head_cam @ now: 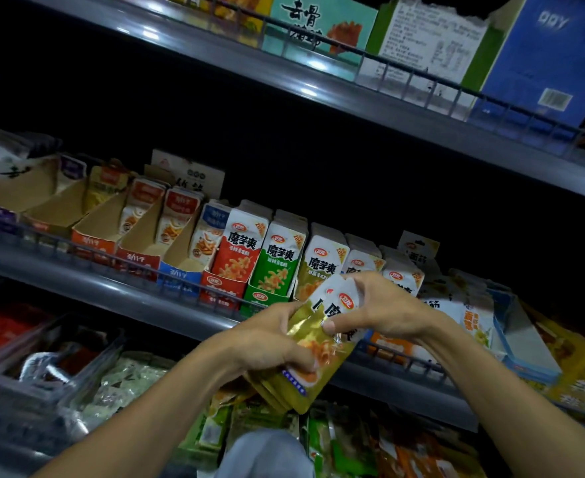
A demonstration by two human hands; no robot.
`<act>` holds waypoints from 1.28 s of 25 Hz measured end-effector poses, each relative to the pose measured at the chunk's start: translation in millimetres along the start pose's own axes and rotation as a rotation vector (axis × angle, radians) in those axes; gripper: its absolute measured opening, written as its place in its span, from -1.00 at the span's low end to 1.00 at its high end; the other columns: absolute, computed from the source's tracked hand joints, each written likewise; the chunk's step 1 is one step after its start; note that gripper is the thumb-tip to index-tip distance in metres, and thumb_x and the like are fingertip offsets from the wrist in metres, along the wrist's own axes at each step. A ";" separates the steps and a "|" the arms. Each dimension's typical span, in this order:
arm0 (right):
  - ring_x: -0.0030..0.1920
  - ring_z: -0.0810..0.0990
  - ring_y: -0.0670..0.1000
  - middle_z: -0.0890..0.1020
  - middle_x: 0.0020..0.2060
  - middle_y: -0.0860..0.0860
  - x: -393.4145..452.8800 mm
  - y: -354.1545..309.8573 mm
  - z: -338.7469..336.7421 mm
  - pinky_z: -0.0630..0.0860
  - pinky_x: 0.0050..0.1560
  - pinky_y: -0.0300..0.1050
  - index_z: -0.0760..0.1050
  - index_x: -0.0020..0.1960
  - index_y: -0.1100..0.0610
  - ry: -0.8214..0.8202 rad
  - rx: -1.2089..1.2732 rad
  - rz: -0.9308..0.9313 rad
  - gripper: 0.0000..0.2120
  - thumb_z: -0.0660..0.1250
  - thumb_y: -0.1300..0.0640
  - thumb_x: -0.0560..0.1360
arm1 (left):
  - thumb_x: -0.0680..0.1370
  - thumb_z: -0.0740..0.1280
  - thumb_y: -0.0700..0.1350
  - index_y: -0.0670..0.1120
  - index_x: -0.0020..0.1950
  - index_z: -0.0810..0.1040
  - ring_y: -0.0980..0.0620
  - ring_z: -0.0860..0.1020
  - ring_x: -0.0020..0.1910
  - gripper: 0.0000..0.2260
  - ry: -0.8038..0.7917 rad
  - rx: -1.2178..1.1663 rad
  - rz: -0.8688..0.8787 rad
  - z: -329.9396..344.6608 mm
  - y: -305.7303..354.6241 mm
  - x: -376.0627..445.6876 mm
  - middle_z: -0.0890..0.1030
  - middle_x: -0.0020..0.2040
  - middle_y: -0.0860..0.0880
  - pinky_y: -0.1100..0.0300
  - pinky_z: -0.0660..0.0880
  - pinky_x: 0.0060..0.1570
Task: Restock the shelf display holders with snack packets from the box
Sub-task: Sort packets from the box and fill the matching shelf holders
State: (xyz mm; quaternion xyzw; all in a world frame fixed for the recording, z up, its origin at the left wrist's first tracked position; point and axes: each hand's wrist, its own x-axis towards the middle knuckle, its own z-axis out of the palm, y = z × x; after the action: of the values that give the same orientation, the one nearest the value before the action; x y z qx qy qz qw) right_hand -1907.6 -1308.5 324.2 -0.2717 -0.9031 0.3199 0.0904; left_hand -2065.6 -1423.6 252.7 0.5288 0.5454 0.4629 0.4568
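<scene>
While the left hand grips a fanned stack of gold packets by its lower half, the right hand pinches the top packet's white upper edge, probably to peel 1 off or square the stack before loading. The stack hangs just in front of the middle shelf's front rail, below the yellow holder of matching packets. Packets read 魔芋爽 under a red oval logo; holders nearer the shelf's left end read 劲仔. No box is identifiable.
</scene>
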 end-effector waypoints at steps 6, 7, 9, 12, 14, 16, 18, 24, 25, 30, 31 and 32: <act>-0.18 0.69 0.05 0.70 -0.24 0.07 -3.0 9.9 -13.2 0.58 -0.22 -0.19 0.56 -0.09 0.13 0.238 0.212 -0.006 -0.77 0.56 0.22 0.33 | 0.44 0.52 -0.18 -0.07 0.06 0.56 0.04 0.68 -0.10 -0.75 0.187 -0.136 0.068 -2.6 -15.4 13.7 0.71 -0.10 0.00 0.12 0.59 -0.04; -0.22 0.68 -0.01 0.69 -0.27 0.03 -2.0 10.7 -14.1 0.55 -0.26 -0.25 0.55 -0.08 0.13 0.214 0.201 0.012 -0.77 0.56 0.25 0.34 | 0.46 0.50 -0.21 -0.09 0.07 0.55 0.04 0.67 -0.09 -0.77 0.161 -0.147 0.077 -0.5 -15.1 14.4 0.70 -0.09 -0.01 0.12 0.59 -0.04; -0.22 0.68 -0.06 0.70 -0.25 -0.01 -2.5 10.5 -19.7 0.55 -0.26 -0.28 0.55 -0.05 0.16 0.176 0.156 0.025 -0.74 0.56 0.27 0.34 | 0.48 0.48 -0.21 -0.09 0.09 0.54 0.05 0.66 -0.06 -0.77 0.118 -0.139 0.079 5.4 -11.4 16.5 0.69 -0.05 -0.03 0.12 0.60 0.00; -0.20 0.70 -0.05 0.70 -0.22 0.00 -4.3 10.0 -40.5 0.60 -0.23 -0.25 0.54 -0.06 0.12 0.281 0.111 0.029 -0.73 0.55 0.27 0.32 | 0.47 0.49 -0.11 -0.01 0.11 0.51 0.09 0.63 -0.07 -0.73 0.282 0.113 0.093 4.7 -1.1 26.5 0.63 -0.01 0.01 0.22 0.59 -0.08; -0.22 0.67 -0.09 0.64 -0.21 -0.05 -1.6 13.6 -54.6 0.62 -0.21 -0.21 0.48 -0.06 -0.02 0.403 0.045 0.018 -0.68 0.53 0.27 0.35 | 0.48 0.47 -0.03 0.02 0.08 0.49 0.09 0.59 -0.10 -0.76 0.437 0.271 0.143 -3.9 3.9 33.3 0.58 -0.05 0.01 0.19 0.59 -0.08; -0.13 0.67 -0.02 0.63 -0.13 -0.02 5.4 16.9 -63.8 0.65 -0.08 -0.03 0.45 -0.03 -0.04 0.461 0.016 0.019 -0.67 0.52 0.26 0.38 | 0.49 0.44 0.06 0.05 0.06 0.50 0.07 0.56 -0.03 -0.78 0.477 0.482 0.188 -12.3 5.0 40.3 0.56 -0.01 0.03 0.09 0.57 0.04; -0.05 0.66 0.07 0.63 -0.11 0.01 16.5 18.6 -66.1 0.64 -0.02 0.06 0.44 -0.04 -0.03 0.470 -0.007 0.022 -0.69 0.51 0.25 0.40 | 0.49 0.39 0.16 0.08 0.15 0.50 -0.01 0.51 0.19 -0.70 0.446 0.831 0.168 -16.6 2.9 51.5 0.54 0.16 0.01 -0.04 0.44 0.25; 0.35 0.43 0.16 0.39 0.41 0.10 68.0 20.9 -53.0 0.52 0.24 0.10 0.24 0.48 0.12 0.468 -0.437 0.015 -0.25 0.53 0.07 0.40 | 0.53 0.32 0.17 0.12 0.28 0.49 -0.03 0.44 0.33 -0.65 0.367 1.127 0.081 -15.8 -5.4 69.0 0.55 0.27 0.00 -0.08 0.19 0.33; 0.36 0.42 0.17 0.37 0.43 0.11 75.0 20.5 -47.6 0.52 0.23 0.07 0.22 0.50 0.13 0.456 -0.501 0.021 -0.23 0.52 0.05 0.41 | 0.54 0.33 0.15 0.11 0.27 0.49 -0.02 0.46 0.31 -0.67 0.375 1.119 0.092 -16.3 -7.3 69.3 0.56 0.24 0.01 -0.07 0.20 0.32; 0.26 0.47 0.17 0.50 0.27 0.12 94.0 22.4 -18.6 0.51 0.09 0.07 0.31 0.41 0.07 0.339 -0.893 0.048 -0.25 0.55 -0.11 0.34 | 0.55 0.33 0.12 0.08 0.26 0.51 -0.01 0.44 0.35 -0.69 0.388 1.083 0.119 -18.5 -10.3 70.0 0.55 0.28 0.00 -0.08 0.20 0.35; 0.26 0.47 0.17 0.50 0.27 0.11 95.8 23.7 -17.1 0.52 0.09 0.08 0.30 0.40 0.05 0.332 -0.918 0.054 -0.24 0.55 -0.13 0.33 | 0.55 0.32 0.12 0.08 0.25 0.51 -0.01 0.44 0.34 -0.70 0.391 1.076 0.126 -19.3 -10.7 70.0 0.55 0.28 0.00 -0.08 0.20 0.35; 0.25 0.48 0.17 0.51 0.26 0.11 97.1 24.0 -16.9 0.52 0.09 0.09 0.30 0.40 0.05 0.342 -0.933 0.055 -0.24 0.55 -0.13 0.33 | 0.56 0.32 0.11 0.08 0.24 0.51 0.00 0.45 0.32 -0.71 0.395 1.067 0.133 -20.3 -11.2 69.7 0.56 0.26 0.01 -0.07 0.22 0.34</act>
State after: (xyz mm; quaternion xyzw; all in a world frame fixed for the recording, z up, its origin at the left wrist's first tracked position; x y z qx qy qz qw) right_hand -1972.6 -1230.7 321.3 -0.3555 -0.9148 -0.1651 0.0977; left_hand -2089.0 -1354.5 244.2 0.6229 0.7440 0.2414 -0.0139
